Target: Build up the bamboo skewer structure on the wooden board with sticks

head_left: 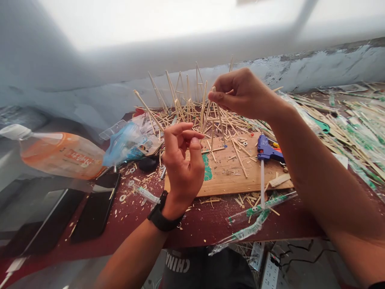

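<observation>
Sticks (220,123): likely light, brittle; best held near tips
Right hand (244,95): pinches stick tops above board (221,185)
Left hand (184,162): half-curled, grip unclear

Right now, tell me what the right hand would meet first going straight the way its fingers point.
The right hand would probably meet the thin leaning stick just left of it in the picture, though depth is unclear and it may stand farther back.
</observation>
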Demonstrator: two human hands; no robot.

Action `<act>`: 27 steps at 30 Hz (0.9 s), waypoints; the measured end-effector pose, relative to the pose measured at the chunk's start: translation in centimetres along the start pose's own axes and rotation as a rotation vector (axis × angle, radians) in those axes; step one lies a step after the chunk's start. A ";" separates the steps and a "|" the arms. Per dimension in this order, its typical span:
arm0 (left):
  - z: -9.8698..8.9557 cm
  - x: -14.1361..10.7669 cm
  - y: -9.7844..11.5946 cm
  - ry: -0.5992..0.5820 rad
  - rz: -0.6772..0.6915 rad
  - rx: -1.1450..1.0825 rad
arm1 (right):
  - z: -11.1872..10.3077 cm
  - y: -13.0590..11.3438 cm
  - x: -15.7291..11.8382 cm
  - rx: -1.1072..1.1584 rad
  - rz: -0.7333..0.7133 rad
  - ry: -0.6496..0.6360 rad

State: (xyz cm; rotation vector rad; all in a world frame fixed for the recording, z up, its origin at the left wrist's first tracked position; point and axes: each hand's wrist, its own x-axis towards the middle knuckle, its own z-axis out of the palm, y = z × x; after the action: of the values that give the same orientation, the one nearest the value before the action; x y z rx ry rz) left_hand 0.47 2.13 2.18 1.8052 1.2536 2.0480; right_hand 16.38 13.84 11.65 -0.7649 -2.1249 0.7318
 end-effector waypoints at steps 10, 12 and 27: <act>-0.1 0.0 0.0 -0.008 -0.003 0.012 | -0.1 0.1 0.0 0.016 0.024 0.020; -0.1 0.1 0.0 -0.011 0.009 0.028 | -0.2 0.2 -0.1 0.035 0.031 0.023; -0.1 0.2 0.3 -0.001 -0.006 -0.005 | -0.9 -0.5 -0.5 0.073 0.005 0.047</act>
State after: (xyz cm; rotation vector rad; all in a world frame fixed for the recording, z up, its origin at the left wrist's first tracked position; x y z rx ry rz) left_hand 0.49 2.00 2.49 1.7983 1.2509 2.0453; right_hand 17.20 13.37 12.27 -0.7422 -2.0434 0.7820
